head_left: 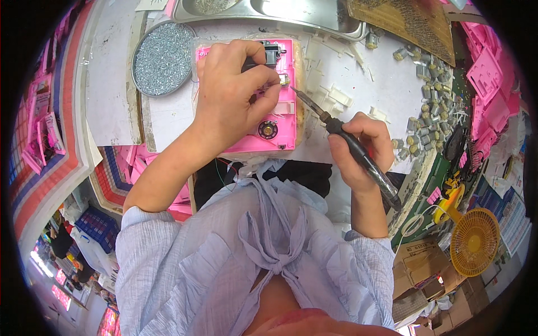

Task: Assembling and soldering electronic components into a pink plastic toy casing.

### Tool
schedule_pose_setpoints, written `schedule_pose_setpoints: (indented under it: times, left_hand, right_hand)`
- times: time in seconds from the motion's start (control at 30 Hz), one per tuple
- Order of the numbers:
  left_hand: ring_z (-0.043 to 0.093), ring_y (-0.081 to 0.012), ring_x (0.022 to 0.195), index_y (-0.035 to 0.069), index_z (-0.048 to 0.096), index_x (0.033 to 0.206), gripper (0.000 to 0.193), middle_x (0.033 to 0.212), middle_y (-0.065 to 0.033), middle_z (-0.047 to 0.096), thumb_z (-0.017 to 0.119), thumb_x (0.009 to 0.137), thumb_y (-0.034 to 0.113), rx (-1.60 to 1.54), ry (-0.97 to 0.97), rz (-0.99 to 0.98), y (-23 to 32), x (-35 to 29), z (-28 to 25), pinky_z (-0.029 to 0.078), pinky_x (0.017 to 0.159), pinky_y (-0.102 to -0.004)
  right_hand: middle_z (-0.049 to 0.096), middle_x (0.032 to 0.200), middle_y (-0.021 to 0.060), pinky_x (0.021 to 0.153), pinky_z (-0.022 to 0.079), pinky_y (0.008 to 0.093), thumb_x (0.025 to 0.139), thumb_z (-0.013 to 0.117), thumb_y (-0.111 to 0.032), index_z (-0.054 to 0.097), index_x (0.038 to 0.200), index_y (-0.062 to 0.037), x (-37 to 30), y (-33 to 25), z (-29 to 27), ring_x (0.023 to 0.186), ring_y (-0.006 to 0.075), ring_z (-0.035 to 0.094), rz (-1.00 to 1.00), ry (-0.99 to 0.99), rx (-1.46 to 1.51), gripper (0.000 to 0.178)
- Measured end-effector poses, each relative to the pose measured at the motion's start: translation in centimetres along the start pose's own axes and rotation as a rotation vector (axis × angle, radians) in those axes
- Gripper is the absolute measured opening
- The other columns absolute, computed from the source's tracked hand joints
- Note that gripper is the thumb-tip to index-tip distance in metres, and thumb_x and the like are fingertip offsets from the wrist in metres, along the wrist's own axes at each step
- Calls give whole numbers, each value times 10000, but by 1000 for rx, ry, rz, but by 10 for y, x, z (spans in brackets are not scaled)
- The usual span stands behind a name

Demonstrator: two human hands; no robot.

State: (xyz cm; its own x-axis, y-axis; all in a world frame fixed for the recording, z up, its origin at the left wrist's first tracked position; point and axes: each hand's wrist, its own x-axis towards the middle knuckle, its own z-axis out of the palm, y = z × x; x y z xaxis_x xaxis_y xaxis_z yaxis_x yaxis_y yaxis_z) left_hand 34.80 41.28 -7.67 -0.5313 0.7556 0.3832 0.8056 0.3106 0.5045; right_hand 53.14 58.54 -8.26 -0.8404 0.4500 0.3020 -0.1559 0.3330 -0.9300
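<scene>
A pink plastic housing (287,126) lies on a padded block on the bench in front of me. My left hand (232,84) rests over it, its fingers closed near a black box-shaped part (273,54) and a small silver part (284,79). What those fingertips pinch is hidden. A round speaker-like disc (268,130) sits in the lower part of the housing. My right hand (364,147) grips the dark handle of a soldering iron (363,157). The iron's thin metal tip points up and left, close to the silver part at the housing's right edge.
A round dish (136,71) full of small screws stands at the left. Beyond the housing is a metal tray (235,12). White plastic pieces (339,95) and many small motors (428,120) lie to the right, beside pink parts (486,75). A yellow fan (474,242) stands lower right.
</scene>
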Motion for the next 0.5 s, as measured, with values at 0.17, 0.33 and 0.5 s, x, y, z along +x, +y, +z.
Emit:
schedule_pose_setpoints:
  times: [0.17,0.33,0.5]
  left_hand:
    - [535,-271,953,138,715,832,134,1048,-23,597,784,720,162,-4,14,13,-2,1,2,379,829,-424]
    - [527,-252,972,110,743,886,172,1039,-41,593,809,730,139,-14,-12,16,-2,1,-2,360,866,-395]
    - [532,-256,979,112,741,890,183,1040,-43,593,809,721,137,-18,-23,10,-3,0,-1,363,867,-400]
  right_hand:
    - [631,741,35,515,375,230,766,850,-2,629,1015,-38,2,0,2,584,89,528,18,5,-9,335]
    - [635,736,39,509,376,232,763,859,-19,633,1004,-45,4,0,4,570,99,526,25,-14,-27,332]
    - [612,702,48,495,385,266,741,866,-24,632,983,-43,10,2,3,546,144,532,-126,-75,-125,337]
